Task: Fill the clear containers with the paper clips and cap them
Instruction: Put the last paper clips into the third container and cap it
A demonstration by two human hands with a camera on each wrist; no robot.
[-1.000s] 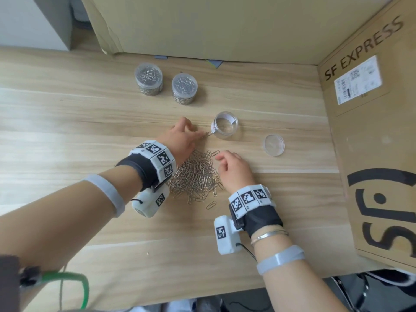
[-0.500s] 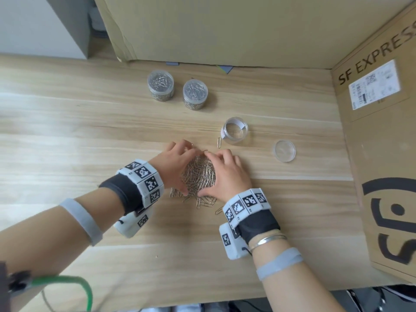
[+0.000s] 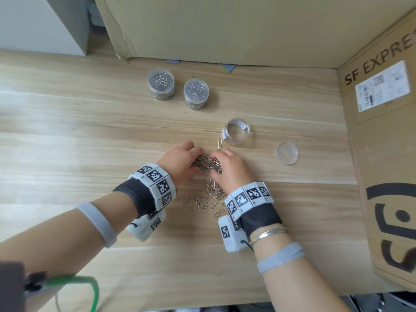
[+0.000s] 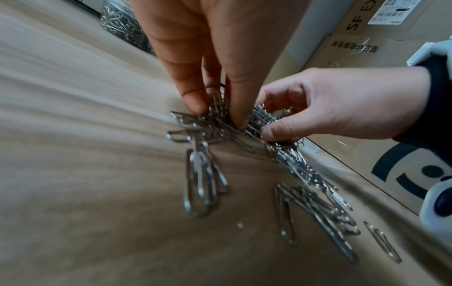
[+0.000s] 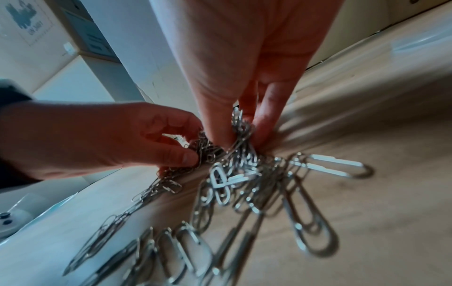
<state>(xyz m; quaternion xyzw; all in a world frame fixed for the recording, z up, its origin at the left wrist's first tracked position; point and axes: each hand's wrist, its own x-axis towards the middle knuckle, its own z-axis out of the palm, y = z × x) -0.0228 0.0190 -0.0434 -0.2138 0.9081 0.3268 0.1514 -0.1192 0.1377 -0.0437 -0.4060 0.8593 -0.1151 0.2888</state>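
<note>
A bunch of silver paper clips (image 3: 206, 164) is pressed together between my two hands just above the wooden table (image 3: 90, 136). My left hand (image 3: 180, 162) pinches it from the left, my right hand (image 3: 227, 167) from the right. In the left wrist view the left hand (image 4: 215, 114) has thumb and fingers closed on the paper clips (image 4: 220, 120). In the right wrist view the right hand (image 5: 240, 135) grips the paper clips (image 5: 239, 147). A string of clips hangs down to loose clips (image 3: 207, 202) on the table. An empty clear container (image 3: 236, 131) stands uncapped just beyond, its clear lid (image 3: 286, 152) to its right.
Two filled, capped containers (image 3: 160, 84) (image 3: 196, 93) stand at the back. A single clip (image 3: 219, 144) lies beside the empty container. A large cardboard box (image 3: 387, 154) walls the right side, another box (image 3: 213, 28) the back.
Both hands swept inward, gathered the spread pile into a bunch and raised it a little off the table; some clips stayed behind on the table.
</note>
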